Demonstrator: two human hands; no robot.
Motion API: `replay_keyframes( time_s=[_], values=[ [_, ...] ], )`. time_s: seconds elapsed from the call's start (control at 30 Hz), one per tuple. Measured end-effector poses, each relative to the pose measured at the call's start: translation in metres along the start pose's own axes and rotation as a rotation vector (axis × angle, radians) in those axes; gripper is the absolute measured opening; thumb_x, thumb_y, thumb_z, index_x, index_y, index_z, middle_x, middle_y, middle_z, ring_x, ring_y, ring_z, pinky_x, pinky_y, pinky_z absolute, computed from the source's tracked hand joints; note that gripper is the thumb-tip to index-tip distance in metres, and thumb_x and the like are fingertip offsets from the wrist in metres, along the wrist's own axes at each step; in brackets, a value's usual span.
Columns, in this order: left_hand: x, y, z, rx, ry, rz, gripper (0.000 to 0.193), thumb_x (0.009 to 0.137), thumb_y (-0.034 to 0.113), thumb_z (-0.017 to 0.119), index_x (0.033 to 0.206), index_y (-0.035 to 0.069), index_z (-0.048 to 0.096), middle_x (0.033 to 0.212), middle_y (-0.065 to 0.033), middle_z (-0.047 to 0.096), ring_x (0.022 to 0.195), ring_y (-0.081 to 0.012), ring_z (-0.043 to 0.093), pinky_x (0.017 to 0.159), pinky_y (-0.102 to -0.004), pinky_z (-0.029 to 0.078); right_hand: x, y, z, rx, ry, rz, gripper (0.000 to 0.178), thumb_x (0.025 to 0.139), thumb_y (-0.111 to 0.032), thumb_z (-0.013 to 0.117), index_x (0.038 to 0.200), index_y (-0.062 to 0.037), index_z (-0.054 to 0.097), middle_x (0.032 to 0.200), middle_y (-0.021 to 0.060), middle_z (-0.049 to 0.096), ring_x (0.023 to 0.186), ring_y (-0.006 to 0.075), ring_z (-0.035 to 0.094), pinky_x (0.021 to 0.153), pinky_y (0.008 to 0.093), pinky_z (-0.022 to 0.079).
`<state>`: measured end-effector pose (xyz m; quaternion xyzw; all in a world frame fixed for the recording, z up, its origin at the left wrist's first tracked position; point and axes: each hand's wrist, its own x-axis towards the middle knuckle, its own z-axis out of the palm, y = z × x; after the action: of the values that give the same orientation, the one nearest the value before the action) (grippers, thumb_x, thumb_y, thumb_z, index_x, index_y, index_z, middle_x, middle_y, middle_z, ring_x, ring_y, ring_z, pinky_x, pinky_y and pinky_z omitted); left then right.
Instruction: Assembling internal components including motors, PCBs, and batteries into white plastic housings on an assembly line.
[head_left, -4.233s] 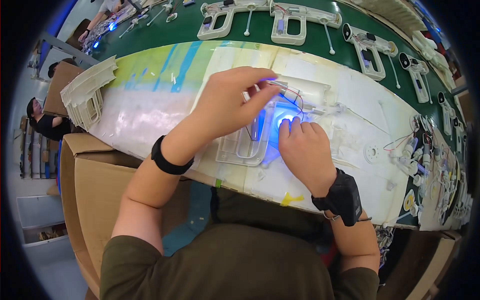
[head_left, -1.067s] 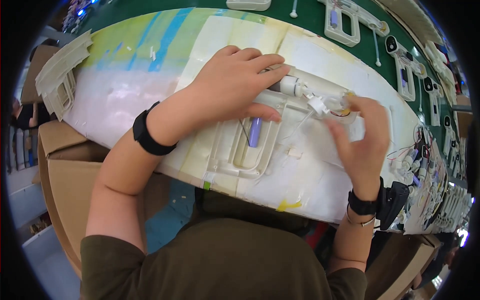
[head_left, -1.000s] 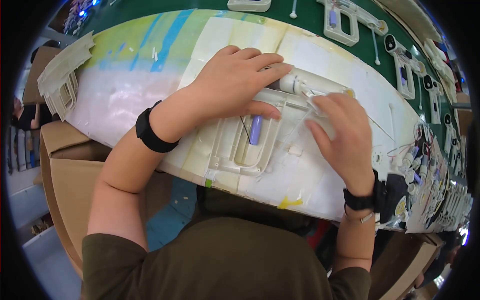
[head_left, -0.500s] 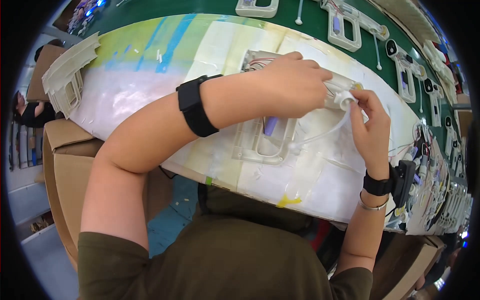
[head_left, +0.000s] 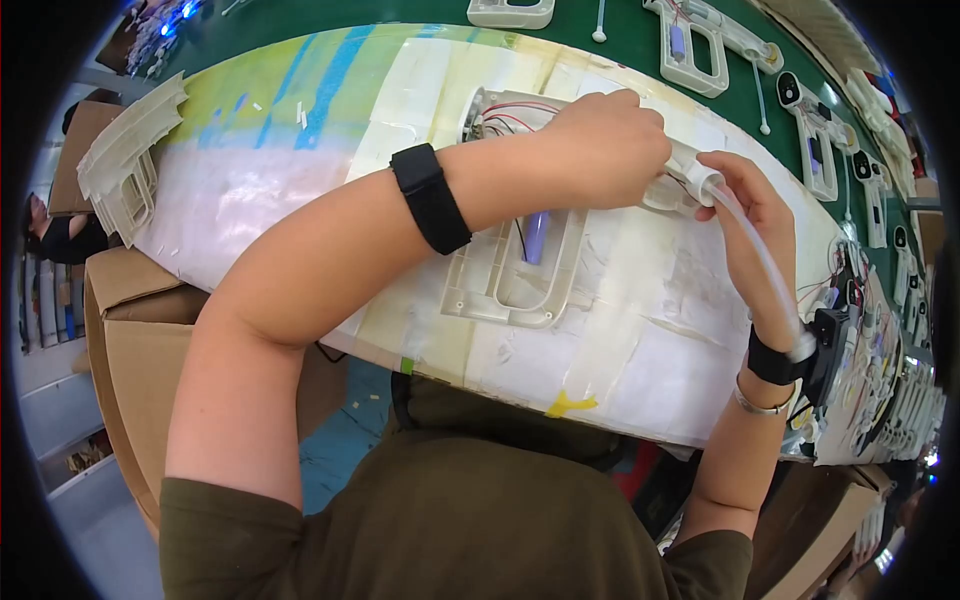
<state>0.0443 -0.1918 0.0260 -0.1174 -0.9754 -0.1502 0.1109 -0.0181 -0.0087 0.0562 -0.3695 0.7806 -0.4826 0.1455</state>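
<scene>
An open white plastic shell half with a looped handle (head_left: 505,308) lies on the paper-covered board before me. Red wires (head_left: 525,106) run in its upper end, and a purple cylinder (head_left: 537,238) sits at the handle. My left hand (head_left: 612,150) curls over the shell's barrel; its fingertips are mostly hidden. At the barrel's right end, my right hand (head_left: 748,205) has thumb and fingers closed around a round white end piece (head_left: 704,181). From that piece a translucent tube (head_left: 755,243) slants down across my right hand to a small knob at my wrist.
Similar white housings (head_left: 694,60) with tubes lie along the green table (head_left: 380,10) beyond the board. Stacked white shells (head_left: 120,170) stand at the board's left end, above a cardboard box (head_left: 145,375). Wired parts are heaped at right (head_left: 850,300). Another person (head_left: 70,230) is at far left.
The tube has swung from pointing down-left over the board to down-right across my right hand. My right hand has shifted slightly right, and the shell slightly left.
</scene>
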Motion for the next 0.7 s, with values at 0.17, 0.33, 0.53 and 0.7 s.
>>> replay_keyframes(
  time_s=[0.17, 0.33, 0.53, 0.7],
  values=[
    [0.003, -0.006, -0.006, 0.100, -0.042, 0.106, 0.007, 0.072, 0.007, 0.059, 0.072, 0.003, 0.065, 0.082, -0.0074, 0.058, 0.083, -0.0266, 0.052, 0.074, -0.0347, 0.046, -0.009, 0.011, 0.027, -0.510, 0.201, -0.405, 0.024, 0.078, -0.001, 0.059, 0.101, -0.0075, 0.065, 0.088, 0.0046, 0.065, 0.066, 0.0163, 0.055, 0.061, 0.0268, 0.045],
    [-0.003, -0.005, -0.008, 0.117, -0.050, 0.108, 0.007, 0.072, 0.006, 0.060, 0.075, 0.002, 0.064, 0.087, -0.0081, 0.059, 0.085, -0.0270, 0.053, 0.075, -0.0354, 0.046, -0.013, 0.026, 0.049, -0.831, 0.375, -0.624, 0.031, 0.068, 0.000, 0.063, 0.097, -0.0098, 0.067, 0.090, 0.0011, 0.064, 0.064, 0.0189, 0.051, 0.060, 0.0293, 0.045],
    [-0.059, 0.010, -0.065, -0.104, 0.370, 0.065, 0.016, 0.074, 0.011, 0.065, 0.089, 0.008, 0.065, 0.090, -0.0074, 0.058, 0.083, -0.0294, 0.054, 0.074, -0.0379, 0.045, -0.019, 0.014, 0.044, -0.832, 0.234, -0.533, 0.036, 0.069, 0.002, 0.060, 0.103, -0.0091, 0.064, 0.094, 0.0037, 0.061, 0.069, 0.0206, 0.053, 0.065, 0.0318, 0.045],
    [-0.113, 0.037, -0.059, 0.186, -0.008, -0.093, 0.013, 0.068, 0.014, 0.068, 0.078, 0.007, 0.064, 0.083, -0.0052, 0.053, 0.079, -0.0231, 0.051, 0.067, -0.0349, 0.041, -0.020, 0.009, 0.043, -0.855, 0.167, -0.500, 0.040, 0.069, 0.002, 0.059, 0.108, -0.0082, 0.062, 0.100, 0.0063, 0.061, 0.073, 0.0232, 0.055, 0.069, 0.0350, 0.046]
  ],
)
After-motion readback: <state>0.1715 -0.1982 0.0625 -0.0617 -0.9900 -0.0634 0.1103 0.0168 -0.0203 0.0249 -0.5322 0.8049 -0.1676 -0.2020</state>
